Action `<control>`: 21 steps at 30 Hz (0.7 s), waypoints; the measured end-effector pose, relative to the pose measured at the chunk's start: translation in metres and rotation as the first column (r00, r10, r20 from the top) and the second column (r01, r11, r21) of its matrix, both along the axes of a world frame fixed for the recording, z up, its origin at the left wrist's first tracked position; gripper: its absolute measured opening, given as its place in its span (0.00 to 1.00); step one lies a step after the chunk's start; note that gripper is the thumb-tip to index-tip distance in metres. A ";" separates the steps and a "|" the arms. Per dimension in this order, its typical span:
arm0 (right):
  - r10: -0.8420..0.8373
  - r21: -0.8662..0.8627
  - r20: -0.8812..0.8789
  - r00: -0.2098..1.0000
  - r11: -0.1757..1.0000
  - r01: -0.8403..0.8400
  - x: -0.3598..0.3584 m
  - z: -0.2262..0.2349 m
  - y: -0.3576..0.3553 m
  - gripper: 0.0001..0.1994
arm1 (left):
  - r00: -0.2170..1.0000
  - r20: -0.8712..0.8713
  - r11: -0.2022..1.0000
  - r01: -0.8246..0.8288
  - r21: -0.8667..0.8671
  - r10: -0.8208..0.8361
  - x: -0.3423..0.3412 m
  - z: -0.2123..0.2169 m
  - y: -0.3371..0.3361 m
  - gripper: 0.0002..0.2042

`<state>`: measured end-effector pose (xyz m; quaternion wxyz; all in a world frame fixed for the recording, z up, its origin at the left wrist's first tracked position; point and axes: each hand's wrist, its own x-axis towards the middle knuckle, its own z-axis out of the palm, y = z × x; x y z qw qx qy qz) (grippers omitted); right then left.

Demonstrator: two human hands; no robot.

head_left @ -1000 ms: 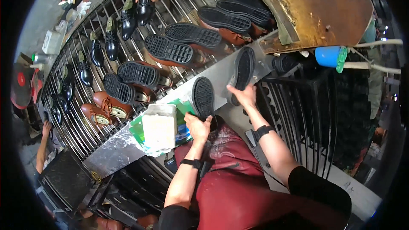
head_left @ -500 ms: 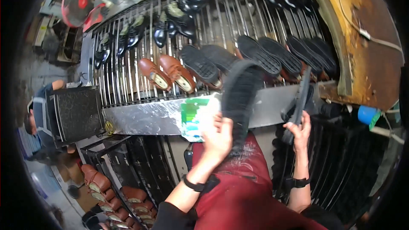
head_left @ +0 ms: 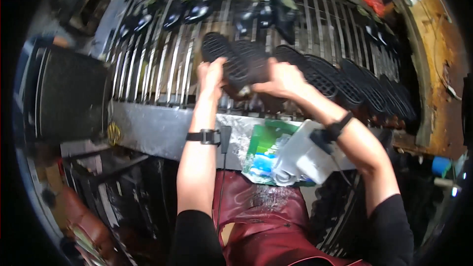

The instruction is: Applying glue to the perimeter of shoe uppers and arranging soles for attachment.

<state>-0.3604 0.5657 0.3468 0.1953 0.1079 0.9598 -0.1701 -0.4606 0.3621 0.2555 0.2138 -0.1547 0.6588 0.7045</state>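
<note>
Over the near middle of the slatted metal rack (head_left: 165,76), two black shoe soles lie side by side with their treads up. My left hand (head_left: 212,76) is closed on the edge of the left black sole (head_left: 224,56). On the other side, my right hand (head_left: 286,79) grips the right black sole (head_left: 252,59), with the thumb near its heel end. Motion blurs both soles, and what lies under them is mostly hidden. More upturned black soles (head_left: 320,76) run along the rack to the right of my right hand.
Glossy black shoes (head_left: 199,10) stand along the rack's far side. A metal ledge (head_left: 148,128) borders the near side, holding a green packet (head_left: 266,143) and a whitish plastic container (head_left: 295,155). A wooden board (head_left: 419,69) bounds the right; a dark box (head_left: 74,96) stands left.
Both hands have moved forward, from above the ledge and my lap to the rack, bringing the two soles there. The brown shoes on the rack no longer show. The view has shifted.
</note>
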 end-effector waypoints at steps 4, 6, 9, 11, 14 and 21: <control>0.194 0.134 -0.153 0.969 0.976 -0.174 0.056 0.065 -0.018 0.37 | 0.995 -0.093 1.000 0.019 0.008 -0.018 0.062 0.018 -0.031 0.33; 0.202 0.030 -0.520 0.830 0.975 -0.219 0.099 0.055 -0.015 0.33 | 0.923 -0.371 0.992 -0.126 -0.030 0.106 0.127 -0.005 -0.073 0.32; 0.275 0.124 -0.645 0.713 0.958 -0.258 0.171 0.073 0.059 0.31 | 0.758 -0.649 0.981 -0.079 -0.176 -0.055 0.242 -0.020 -0.130 0.18; 0.346 0.263 -0.628 0.697 0.937 -0.229 0.244 0.092 0.056 0.30 | 0.759 -0.647 0.952 -0.148 -0.269 -0.065 0.333 -0.025 -0.182 0.15; 0.059 -0.306 -0.664 0.746 0.889 -0.342 0.335 0.076 0.027 0.22 | 0.710 -0.703 0.731 -0.501 -0.463 0.041 0.455 -0.036 -0.275 0.12; -0.612 -0.628 -0.706 0.357 0.774 0.086 0.430 -0.014 -0.097 0.08 | 0.768 -0.634 -0.296 -0.586 -0.755 0.096 0.542 0.105 -0.483 0.36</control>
